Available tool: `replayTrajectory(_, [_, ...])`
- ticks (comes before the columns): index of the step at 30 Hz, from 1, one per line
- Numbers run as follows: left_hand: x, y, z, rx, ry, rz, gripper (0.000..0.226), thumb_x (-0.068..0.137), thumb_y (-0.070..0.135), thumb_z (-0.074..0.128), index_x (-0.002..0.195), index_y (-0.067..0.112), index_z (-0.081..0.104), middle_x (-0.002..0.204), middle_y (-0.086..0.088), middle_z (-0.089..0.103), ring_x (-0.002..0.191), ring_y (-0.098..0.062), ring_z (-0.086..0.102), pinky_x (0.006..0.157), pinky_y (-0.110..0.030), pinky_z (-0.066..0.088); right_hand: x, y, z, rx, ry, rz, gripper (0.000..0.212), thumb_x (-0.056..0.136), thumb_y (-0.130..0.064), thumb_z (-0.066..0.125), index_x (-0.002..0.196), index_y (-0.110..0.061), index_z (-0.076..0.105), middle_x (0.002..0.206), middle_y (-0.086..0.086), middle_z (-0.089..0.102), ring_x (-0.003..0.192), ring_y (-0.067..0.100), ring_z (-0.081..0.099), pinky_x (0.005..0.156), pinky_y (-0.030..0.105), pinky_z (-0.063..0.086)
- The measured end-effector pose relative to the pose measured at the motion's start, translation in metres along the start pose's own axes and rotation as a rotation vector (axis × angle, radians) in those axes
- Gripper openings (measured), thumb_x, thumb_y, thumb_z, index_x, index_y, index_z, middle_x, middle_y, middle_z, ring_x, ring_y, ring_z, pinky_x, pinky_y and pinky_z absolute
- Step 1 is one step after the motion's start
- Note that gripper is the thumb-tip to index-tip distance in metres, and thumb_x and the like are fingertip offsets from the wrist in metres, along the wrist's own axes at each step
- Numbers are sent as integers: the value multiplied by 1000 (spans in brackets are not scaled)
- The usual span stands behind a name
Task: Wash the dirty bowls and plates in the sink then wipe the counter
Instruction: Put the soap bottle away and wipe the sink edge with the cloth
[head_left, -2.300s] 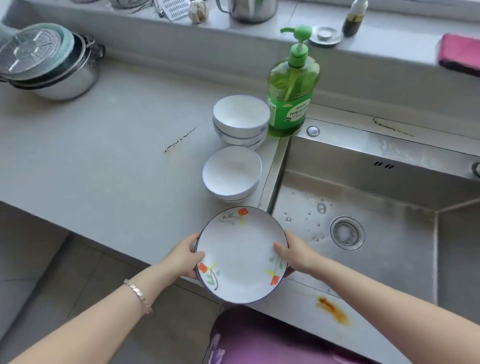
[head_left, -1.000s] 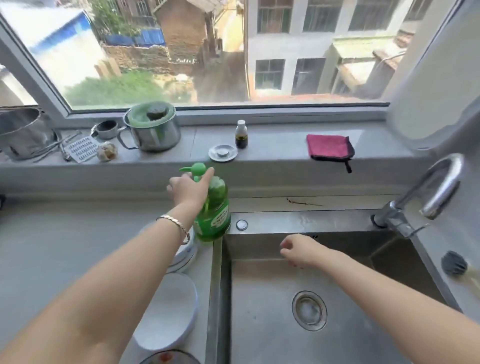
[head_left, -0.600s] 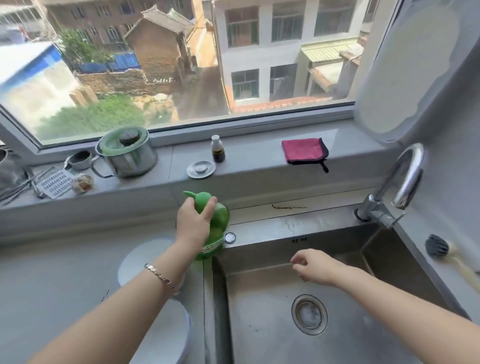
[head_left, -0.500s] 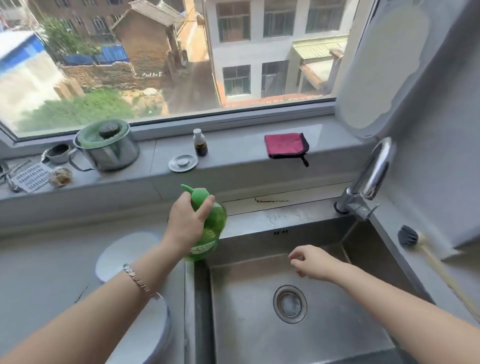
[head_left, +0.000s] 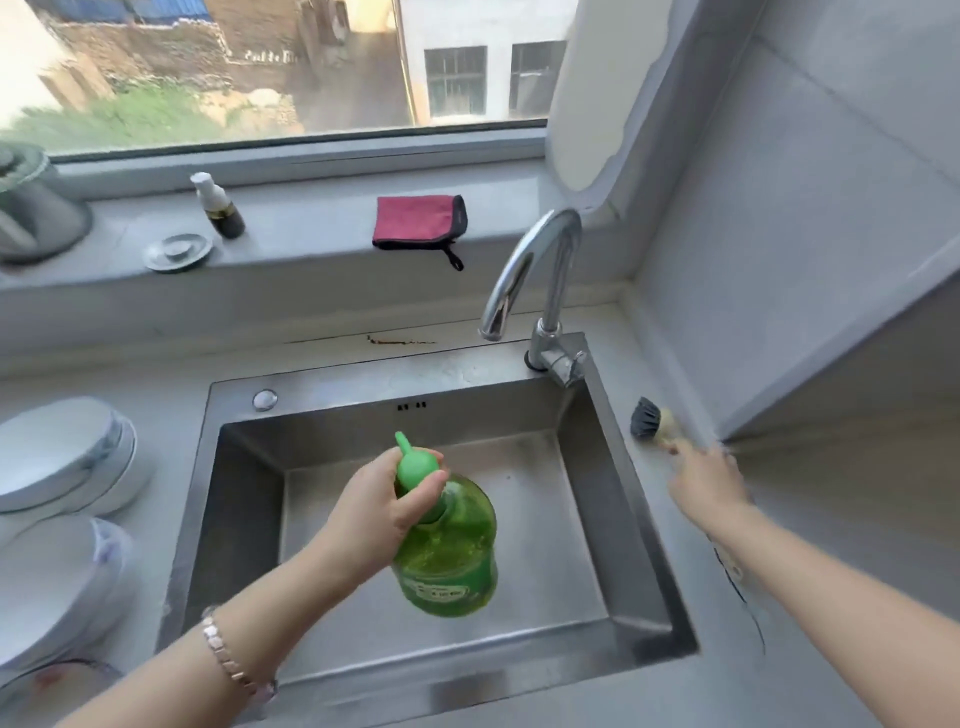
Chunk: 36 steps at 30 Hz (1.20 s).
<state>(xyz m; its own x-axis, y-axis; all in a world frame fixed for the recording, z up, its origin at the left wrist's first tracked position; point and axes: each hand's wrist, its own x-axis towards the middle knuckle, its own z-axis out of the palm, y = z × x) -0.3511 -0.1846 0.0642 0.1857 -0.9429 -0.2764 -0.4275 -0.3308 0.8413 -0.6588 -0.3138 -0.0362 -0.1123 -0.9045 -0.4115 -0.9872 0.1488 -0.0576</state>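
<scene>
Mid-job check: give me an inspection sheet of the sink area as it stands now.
Surface: grey counter, brown stain behind sink.
Job's things: bowls stacked left of sink; plate at lower left edge; soap bottle held above sink; brush on right counter.
Clutter: red cloth, small bottle, metal lid, pot on the sill.
Hands: left hand grips soap bottle neck; right hand at brush handle, grip blurred.
Cables: nothing seen.
Surroundings: faucet, window, buildings outside.

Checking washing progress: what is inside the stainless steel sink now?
No dishes show. The left hand holds a green plastic soap bottle above the steel sink basin; the floor beneath them is hidden.
</scene>
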Motion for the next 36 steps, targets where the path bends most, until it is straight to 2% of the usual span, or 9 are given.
replayTrajectory(3, [-4, 12, 29, -49, 12, -1, 18, 69, 40, 53, 86, 33, 57, 94, 5, 68, 91, -12, 63, 71, -8, 45, 21, 18, 9, -27, -142, -85, 48, 91, -2, 32, 130, -27, 42, 126, 16, 40, 113, 33, 47, 89, 36, 41])
replayTrajectory(6, [-5, 27, 44, -60, 57, 49, 27, 66, 51, 54, 86, 34, 56, 94, 5, 68, 89, -9, 62, 71, -9, 45, 34, 27, 13, -78, -204, -140, 38, 95, -10, 29, 125, -24, 48, 124, 15, 48, 111, 30, 51, 87, 33, 41])
replayTrajectory(13, [-8, 55, 45, -22, 91, 69, 20, 70, 42, 53, 89, 35, 56, 94, 6, 67, 87, -5, 61, 76, -20, 50, 29, 34, -2, 10, -256, -244, 46, 94, -5, 36, 136, -20, 47, 137, 10, 49, 124, 29, 47, 100, 32, 40])
replayTrajectory(16, [-11, 65, 35, -8, 124, 105, 18, 78, 37, 64, 93, 27, 61, 91, 6, 67, 82, -3, 60, 66, -9, 47, 15, 26, -31, 280, -182, -330, 30, 88, -6, 56, 118, -9, 61, 99, 7, 60, 98, 26, 58, 75, 23, 42])
replayTrajectory(19, [-17, 85, 17, 6, 148, 144, 11, 85, 23, 66, 93, 15, 65, 84, -1, 67, 77, -13, 61, 65, -16, 48, -9, 9, -74, 523, -107, -338, 16, 84, -24, 67, 81, -9, 63, 68, -3, 56, 71, 17, 51, 58, 20, 35])
replayTrajectory(22, [-18, 119, -5, 14, 151, 237, 25, 83, 28, 66, 90, 5, 65, 80, -13, 67, 72, -19, 63, 65, -29, 52, -32, -11, -124, 530, 9, -390, 28, 91, -31, 55, 69, -15, 53, 63, -4, 53, 65, 13, 50, 57, 22, 35])
replayTrajectory(27, [-12, 199, -49, -12, 110, 384, 31, 84, 37, 61, 79, 8, 68, 67, 0, 64, 52, -3, 52, 47, -9, 39, -59, -39, -226, 607, 231, -473, 9, 94, -20, 47, 98, -11, 47, 71, -4, 47, 73, 18, 49, 65, 26, 34])
replayTrajectory(32, [-6, 277, -80, -28, 134, 561, 28, 85, 38, 58, 74, 14, 67, 79, -2, 70, 71, -10, 60, 61, -17, 42, -79, -58, -329, 687, 428, -547, 18, 93, -22, 55, 82, -8, 53, 64, 4, 54, 57, 15, 50, 60, 27, 40])
replayTrajectory(36, [6, 324, -97, -44, 191, 651, 30, 88, 36, 55, 77, 10, 65, 78, -2, 66, 71, -11, 56, 60, -17, 40, -82, -72, -399, 832, 633, -556, 25, 95, -25, 52, 76, -9, 54, 61, 5, 54, 53, 15, 50, 54, 24, 41])
